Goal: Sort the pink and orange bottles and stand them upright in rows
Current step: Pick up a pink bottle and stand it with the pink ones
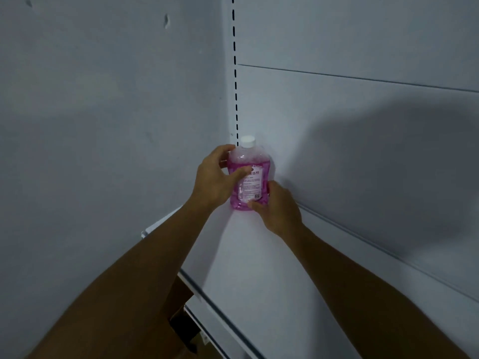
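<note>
While both hands were closed around it, the pink bottle stood upright in the far left corner of the white shelf, close to the back panel and just beside the slotted upright. The left hand wrapped the bottle's upper body, thumb across the label and fingers behind the shoulder. The right hand gripped the lower right side near the base, its thumb at the bottom edge. The white cap pointed up with little or no tilt. Whether the base already rested flat on the shelf could not be told, since the right hand covered part of it.

No other bottle, pink or orange, was in view, so this looked like the first of a row. The step in hand was most likely seating it as the corner anchor. To do that well, the base should sit flat and square to the back panel, tucked near the corner, so later bottles can line up against it. Letting go would be best done gently, lower hand first, while the upper hand steadied the shoulder. The liquid inside could slosh and rock the bottle if it were released abruptly. A brown carton showed below the shelf edge, its contents hidden.
</note>
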Available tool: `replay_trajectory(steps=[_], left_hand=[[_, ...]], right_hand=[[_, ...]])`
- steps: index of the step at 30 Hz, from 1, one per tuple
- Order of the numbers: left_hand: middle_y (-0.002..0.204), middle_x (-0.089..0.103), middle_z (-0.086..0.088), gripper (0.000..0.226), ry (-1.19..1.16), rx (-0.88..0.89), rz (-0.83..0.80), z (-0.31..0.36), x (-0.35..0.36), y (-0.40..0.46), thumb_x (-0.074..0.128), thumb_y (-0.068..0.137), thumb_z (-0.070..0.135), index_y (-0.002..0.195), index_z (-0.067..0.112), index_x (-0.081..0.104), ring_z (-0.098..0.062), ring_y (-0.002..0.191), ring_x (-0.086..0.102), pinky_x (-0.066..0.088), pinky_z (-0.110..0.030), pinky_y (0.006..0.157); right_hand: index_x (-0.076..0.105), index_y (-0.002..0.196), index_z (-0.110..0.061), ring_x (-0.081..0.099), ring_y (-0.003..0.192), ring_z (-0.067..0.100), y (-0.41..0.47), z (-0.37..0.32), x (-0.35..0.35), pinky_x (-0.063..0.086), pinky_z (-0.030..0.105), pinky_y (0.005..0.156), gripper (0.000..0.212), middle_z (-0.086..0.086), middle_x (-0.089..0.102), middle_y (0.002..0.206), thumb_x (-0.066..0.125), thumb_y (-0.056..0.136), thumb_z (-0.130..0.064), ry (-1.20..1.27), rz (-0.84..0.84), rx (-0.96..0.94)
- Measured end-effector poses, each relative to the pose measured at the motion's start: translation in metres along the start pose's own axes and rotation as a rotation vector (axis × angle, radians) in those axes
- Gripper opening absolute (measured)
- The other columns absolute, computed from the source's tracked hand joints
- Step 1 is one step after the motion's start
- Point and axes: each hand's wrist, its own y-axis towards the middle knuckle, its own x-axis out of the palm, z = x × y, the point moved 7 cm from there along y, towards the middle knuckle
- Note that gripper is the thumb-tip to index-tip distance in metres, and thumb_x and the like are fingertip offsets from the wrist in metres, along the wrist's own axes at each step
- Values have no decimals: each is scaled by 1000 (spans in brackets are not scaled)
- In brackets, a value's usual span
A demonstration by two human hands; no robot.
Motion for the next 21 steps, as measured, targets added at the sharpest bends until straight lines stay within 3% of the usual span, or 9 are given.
replay_trajectory(steps=[3,9,12,16,18,21], left_hand=[[116,61,3,58,14,29,-19,-6,5,20,79,77,27,128,14,55,-12,99,59,47,-13,83],[125,60,1,61,1,33,-32,-18,13,26,78,79,30,132,16,52,-12,101,59,50,-16,83],[135,54,-1,68,25,34,-38,-15,12,23,77,80,28,138,17,45,-12,111,55,52,-30,95],[153,35,-3,86,102,76,43,0,2,9,78,79,36,149,18,30,-22,139,34,30,-36,114],[156,29,-6,83,162,135,109,16,-3,-4,76,82,33,149,15,30,-24,143,24,19,-31,115],[154,31,-10,69,165,195,135,49,0,-32,71,86,29,144,12,39,-28,143,24,16,-26,114]], right_hand=[[56,119,-14,63,100,24,18,1,9,57,41,81,50,6,64,111,75,80,-38,4,13,27],[53,123,-12,60,108,27,21,8,14,55,44,86,51,8,63,116,73,82,-36,8,17,59],[44,136,-10,50,123,29,11,13,3,47,42,98,62,11,55,132,68,86,-38,-26,-1,95],[36,144,-10,40,132,30,-19,20,-29,35,39,106,65,12,45,144,58,92,-42,-147,-9,78],[35,145,-12,37,133,30,-39,23,-50,34,40,107,64,10,41,147,53,94,-46,-231,-14,71],[36,144,-15,37,134,28,-76,27,-86,33,40,107,62,6,39,149,48,95,-51,-356,0,56]])
